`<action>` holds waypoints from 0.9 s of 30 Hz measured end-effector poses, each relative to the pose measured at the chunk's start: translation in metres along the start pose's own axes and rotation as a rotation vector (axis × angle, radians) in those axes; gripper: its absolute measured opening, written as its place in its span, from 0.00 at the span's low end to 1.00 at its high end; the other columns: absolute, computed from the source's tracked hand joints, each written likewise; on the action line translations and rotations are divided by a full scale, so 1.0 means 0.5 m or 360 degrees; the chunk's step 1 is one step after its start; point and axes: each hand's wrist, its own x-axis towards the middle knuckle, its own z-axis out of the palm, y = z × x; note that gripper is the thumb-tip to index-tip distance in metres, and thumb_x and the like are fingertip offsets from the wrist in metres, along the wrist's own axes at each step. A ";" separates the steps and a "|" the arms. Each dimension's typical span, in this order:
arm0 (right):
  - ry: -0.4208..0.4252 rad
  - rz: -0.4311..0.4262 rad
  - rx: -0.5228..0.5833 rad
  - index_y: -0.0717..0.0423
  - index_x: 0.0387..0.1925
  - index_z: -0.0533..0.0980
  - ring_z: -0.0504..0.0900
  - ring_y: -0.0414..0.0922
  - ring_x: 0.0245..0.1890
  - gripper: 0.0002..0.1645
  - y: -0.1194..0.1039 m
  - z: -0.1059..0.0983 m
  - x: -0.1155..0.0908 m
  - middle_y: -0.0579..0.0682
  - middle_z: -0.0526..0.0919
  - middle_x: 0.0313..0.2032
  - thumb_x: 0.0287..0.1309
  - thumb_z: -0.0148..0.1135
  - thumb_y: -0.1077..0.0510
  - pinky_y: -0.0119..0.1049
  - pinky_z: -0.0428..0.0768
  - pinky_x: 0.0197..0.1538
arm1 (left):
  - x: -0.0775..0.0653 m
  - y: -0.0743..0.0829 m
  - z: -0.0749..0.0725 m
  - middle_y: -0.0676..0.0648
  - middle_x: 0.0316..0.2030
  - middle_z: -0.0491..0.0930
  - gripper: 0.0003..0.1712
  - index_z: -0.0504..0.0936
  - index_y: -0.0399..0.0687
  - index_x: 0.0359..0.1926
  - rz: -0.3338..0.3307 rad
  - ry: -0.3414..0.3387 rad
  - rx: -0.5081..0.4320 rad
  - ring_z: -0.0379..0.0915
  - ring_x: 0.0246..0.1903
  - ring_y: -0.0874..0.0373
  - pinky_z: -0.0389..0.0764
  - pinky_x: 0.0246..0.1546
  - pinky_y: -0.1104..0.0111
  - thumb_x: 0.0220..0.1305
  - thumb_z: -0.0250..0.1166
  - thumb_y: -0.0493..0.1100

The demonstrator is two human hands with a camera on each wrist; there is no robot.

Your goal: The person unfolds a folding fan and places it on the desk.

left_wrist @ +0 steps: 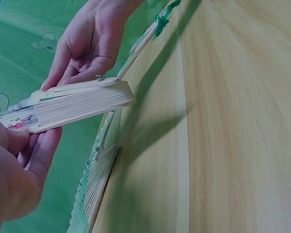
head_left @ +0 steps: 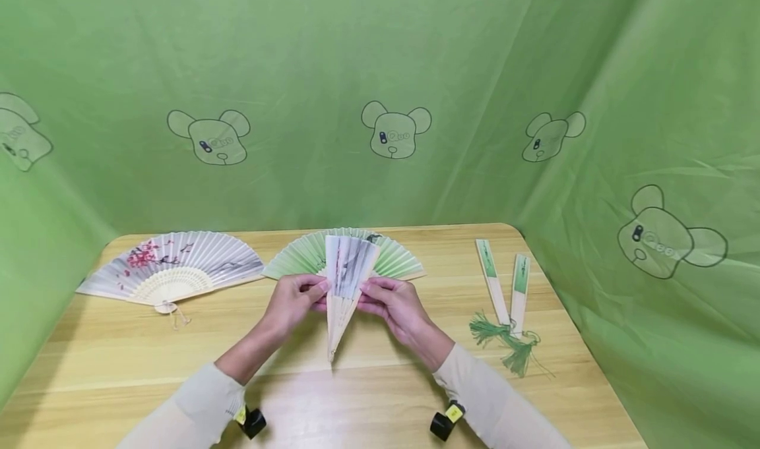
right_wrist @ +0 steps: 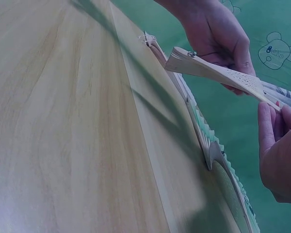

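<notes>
A partly spread folding fan [head_left: 350,268], pale grey with a bit of pink on its leaf, is held above the table between both hands, its pivot end pointing down. At its left edge the left hand [head_left: 295,300] pinches it, thumb in front and fingers behind. The right hand [head_left: 399,307] grips the opposite edge in the same way. In the left wrist view the stacked wooden ribs [left_wrist: 82,104] lie close together. Behind the held fan, a spread green fan [head_left: 299,254] is partly covered by it.
Left on the wooden table [head_left: 380,403] lies a spread white fan [head_left: 228,254] with pink blossoms and a pale tassel. Two closed green fans [head_left: 495,284] with green tassels [head_left: 518,357] lie at the right. Green fabric walls [head_left: 309,53] with bear-head outlines surround the table.
</notes>
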 end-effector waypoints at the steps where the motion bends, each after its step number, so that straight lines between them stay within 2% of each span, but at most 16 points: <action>1: 0.0000 -0.0001 0.0002 0.68 0.46 0.78 0.88 0.45 0.31 0.14 0.000 0.000 0.000 0.55 0.87 0.31 0.57 0.65 0.68 0.38 0.91 0.45 | 0.000 -0.001 -0.002 0.39 0.34 0.85 0.12 0.83 0.32 0.48 0.0001 0.0003 -0.0003 0.83 0.27 0.58 0.92 0.35 0.66 0.67 0.63 0.35; 10: 0.0001 -0.0019 0.0003 0.73 0.51 0.72 0.87 0.44 0.31 0.19 -0.007 -0.002 -0.001 0.53 0.86 0.33 0.59 0.63 0.68 0.37 0.91 0.47 | 0.002 -0.004 -0.012 0.38 0.34 0.84 0.13 0.80 0.29 0.49 -0.0010 -0.0014 -0.0081 0.84 0.28 0.56 0.92 0.37 0.64 0.68 0.61 0.34; 20: 0.0018 -0.0053 0.0029 0.71 0.47 0.74 0.85 0.44 0.31 0.15 -0.010 -0.008 0.001 0.52 0.85 0.32 0.59 0.63 0.69 0.37 0.91 0.46 | 0.004 -0.008 -0.019 0.40 0.34 0.84 0.15 0.76 0.27 0.51 -0.0038 -0.0067 -0.0199 0.84 0.30 0.55 0.92 0.39 0.60 0.66 0.61 0.32; 27: 0.0019 -0.0053 0.0033 0.69 0.43 0.74 0.85 0.45 0.31 0.10 -0.012 -0.013 0.000 0.54 0.84 0.32 0.60 0.62 0.69 0.37 0.91 0.47 | 0.007 -0.009 -0.037 0.44 0.34 0.85 0.16 0.76 0.27 0.51 -0.0058 -0.0072 -0.0285 0.84 0.31 0.55 0.92 0.39 0.60 0.66 0.62 0.33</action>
